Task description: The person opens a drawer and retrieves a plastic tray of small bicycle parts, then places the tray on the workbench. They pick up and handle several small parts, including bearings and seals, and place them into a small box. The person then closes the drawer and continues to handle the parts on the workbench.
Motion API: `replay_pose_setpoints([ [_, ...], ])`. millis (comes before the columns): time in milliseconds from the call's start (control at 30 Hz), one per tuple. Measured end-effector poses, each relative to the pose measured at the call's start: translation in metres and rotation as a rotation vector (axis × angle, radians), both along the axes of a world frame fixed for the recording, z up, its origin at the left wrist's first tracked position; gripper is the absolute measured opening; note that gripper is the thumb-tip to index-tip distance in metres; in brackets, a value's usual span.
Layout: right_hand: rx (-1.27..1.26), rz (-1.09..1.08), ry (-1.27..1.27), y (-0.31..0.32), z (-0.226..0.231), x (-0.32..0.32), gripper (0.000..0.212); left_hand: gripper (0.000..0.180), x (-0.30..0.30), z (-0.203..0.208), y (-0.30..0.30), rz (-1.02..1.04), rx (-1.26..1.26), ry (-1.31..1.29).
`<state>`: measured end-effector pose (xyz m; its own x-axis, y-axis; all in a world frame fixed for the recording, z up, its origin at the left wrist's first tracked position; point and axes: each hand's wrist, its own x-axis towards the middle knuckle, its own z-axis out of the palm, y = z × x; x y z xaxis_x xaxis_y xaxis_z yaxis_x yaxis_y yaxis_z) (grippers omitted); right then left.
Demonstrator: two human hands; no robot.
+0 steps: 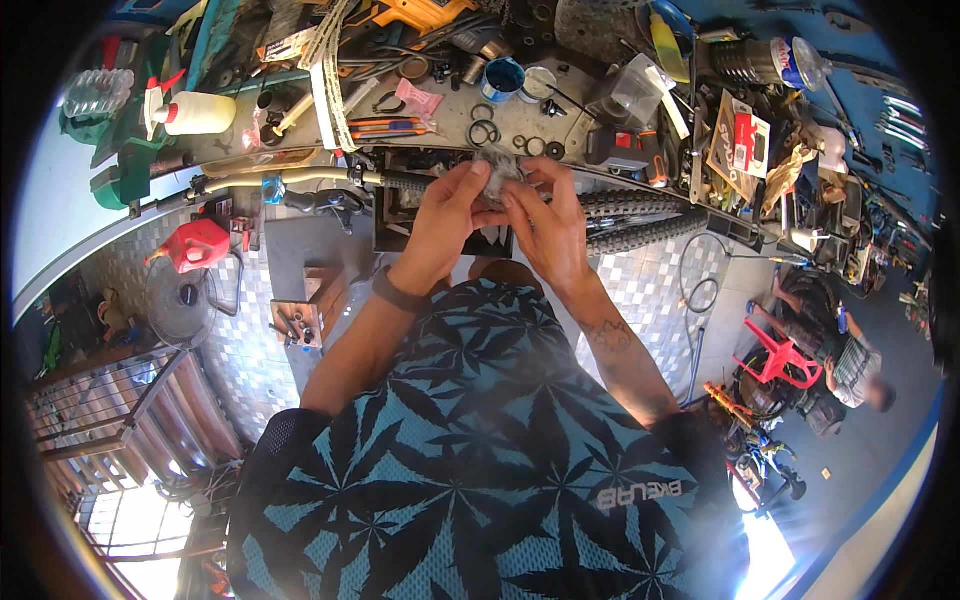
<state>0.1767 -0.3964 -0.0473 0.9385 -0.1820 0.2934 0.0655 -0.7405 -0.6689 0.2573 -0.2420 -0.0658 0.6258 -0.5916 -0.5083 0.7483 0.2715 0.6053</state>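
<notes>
Over the front edge of the workbench (455,125), both hands hold a small, crinkled clear plastic bag (503,165). My left hand (443,218) pinches its left side between thumb and fingers. On the other side, my right hand (552,225) grips it with bent fingers close to the left fingertips. What the bag contains, if anything, is too small to make out. Below the hands is an open dark drawer (392,238), partly hidden by them, with small items inside. Several dark rings (485,132) lie on the bench just beyond the fingers.
A gold bicycle handlebar (310,176) spans the bench's front left. Knobby tyres (645,220) extend right of my hands. A blue tub (502,78), pliers (388,100) and a spray bottle (200,113) crowd the bench. Another person (858,372) is by a red chair (778,352) at far right.
</notes>
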Motion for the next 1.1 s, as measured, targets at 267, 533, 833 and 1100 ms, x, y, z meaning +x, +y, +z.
replay_pose_setpoints([
  [267,0.073,-0.043,-0.014,0.002,0.003,-0.002,0.026,0.037,0.003,0.005,0.002,0.027,-0.075,0.138],
  [533,-0.137,0.086,-0.135,-0.011,0.011,-0.001,0.029,0.03,-0.001,0.009,-0.001,0.127,-0.206,0.329],
  [833,-0.029,-0.057,0.098,0.017,0.013,0.001,0.025,0.03,-0.002,0.0,-0.002,0.114,-0.063,0.295],
  [1100,0.152,0.074,0.111,0.006,0.019,0.002,0.038,0.029,-0.001,0.009,0.013,0.008,-0.069,0.306],
])
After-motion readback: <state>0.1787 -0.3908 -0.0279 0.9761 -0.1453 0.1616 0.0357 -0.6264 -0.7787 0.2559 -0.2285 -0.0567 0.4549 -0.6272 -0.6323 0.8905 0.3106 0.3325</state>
